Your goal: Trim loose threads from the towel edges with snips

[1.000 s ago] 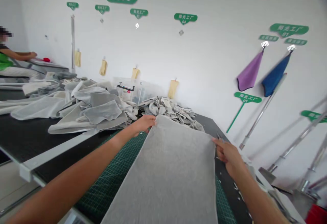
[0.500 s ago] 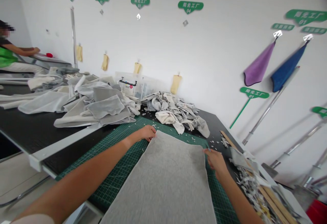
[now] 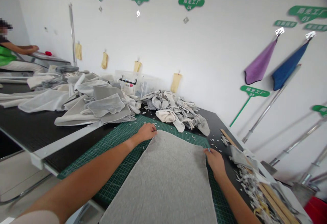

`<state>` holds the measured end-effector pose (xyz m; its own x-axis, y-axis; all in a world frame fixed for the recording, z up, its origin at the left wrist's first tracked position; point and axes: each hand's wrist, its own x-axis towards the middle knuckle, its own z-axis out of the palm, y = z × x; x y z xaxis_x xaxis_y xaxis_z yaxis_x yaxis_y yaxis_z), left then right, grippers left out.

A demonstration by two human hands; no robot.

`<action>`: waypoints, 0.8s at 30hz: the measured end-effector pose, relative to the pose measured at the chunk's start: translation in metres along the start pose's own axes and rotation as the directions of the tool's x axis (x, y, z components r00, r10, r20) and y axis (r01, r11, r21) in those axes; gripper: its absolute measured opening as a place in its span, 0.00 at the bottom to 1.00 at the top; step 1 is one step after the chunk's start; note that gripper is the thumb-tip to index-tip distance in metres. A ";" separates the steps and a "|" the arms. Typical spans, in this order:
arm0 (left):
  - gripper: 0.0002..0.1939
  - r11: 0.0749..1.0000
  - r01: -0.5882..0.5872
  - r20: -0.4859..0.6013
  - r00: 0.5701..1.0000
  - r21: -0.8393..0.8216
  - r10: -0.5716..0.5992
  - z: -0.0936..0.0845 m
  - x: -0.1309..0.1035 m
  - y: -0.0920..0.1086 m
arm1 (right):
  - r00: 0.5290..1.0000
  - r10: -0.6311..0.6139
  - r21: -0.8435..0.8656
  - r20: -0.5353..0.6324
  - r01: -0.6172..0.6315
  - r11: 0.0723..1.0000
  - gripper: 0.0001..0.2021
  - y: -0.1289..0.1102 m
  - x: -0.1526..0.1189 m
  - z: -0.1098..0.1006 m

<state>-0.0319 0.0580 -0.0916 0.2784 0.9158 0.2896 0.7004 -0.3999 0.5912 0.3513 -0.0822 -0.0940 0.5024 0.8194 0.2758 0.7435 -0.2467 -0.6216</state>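
A long grey cloth [image 3: 171, 176] lies spread over the green cutting mat [image 3: 117, 135], running toward me past the lower edge of the view. My left hand [image 3: 147, 132] is closed on its far left corner. At the far right corner my right hand [image 3: 215, 159] pinches the cloth's edge. A small bluish, pointed thing [image 3: 208, 149] sticks up from the right fingers; its kind is not clear. Between the two hands the far edge of the cloth sags slightly.
Heaps of grey and white cloths [image 3: 102, 101] lie behind the mat, with a second pile [image 3: 176, 110] near the wall. Wooden strips [image 3: 276, 200] and shredded scraps [image 3: 249, 183] line the right side. A clear plastic box [image 3: 127, 82] stands behind. A person [image 3: 15, 53] sits far left.
My left hand has turned slightly over the corner it holds. The cloth and my right hand stay nearly in place; the view has tilted down a little.
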 end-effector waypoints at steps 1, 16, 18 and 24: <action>0.13 0.999 -0.012 -0.013 1.000 0.039 0.012 0.002 -0.001 0.002 | 1.000 -0.009 -0.011 0.017 0.009 1.000 0.21 0.000 0.000 0.000; 0.10 0.995 -0.083 -0.067 0.994 0.046 0.086 0.007 -0.010 0.005 | 0.997 0.005 -0.177 0.072 0.008 0.984 0.20 -0.012 -0.013 0.001; 0.10 0.993 -0.113 -0.061 0.991 0.034 0.115 0.008 -0.010 0.006 | 0.997 -0.001 -0.191 0.071 0.015 0.981 0.21 -0.013 -0.015 0.002; 0.10 0.988 -0.155 -0.080 0.985 0.002 0.154 0.010 -0.011 0.005 | 0.998 0.027 -0.212 0.048 -0.016 0.977 0.21 -0.015 -0.018 0.002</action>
<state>-0.0252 0.0468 -0.0990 0.3295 0.8369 0.4370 0.6504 -0.5367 0.5375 0.3306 -0.0920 -0.0911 0.5007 0.8364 0.2231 0.8118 -0.3642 -0.4565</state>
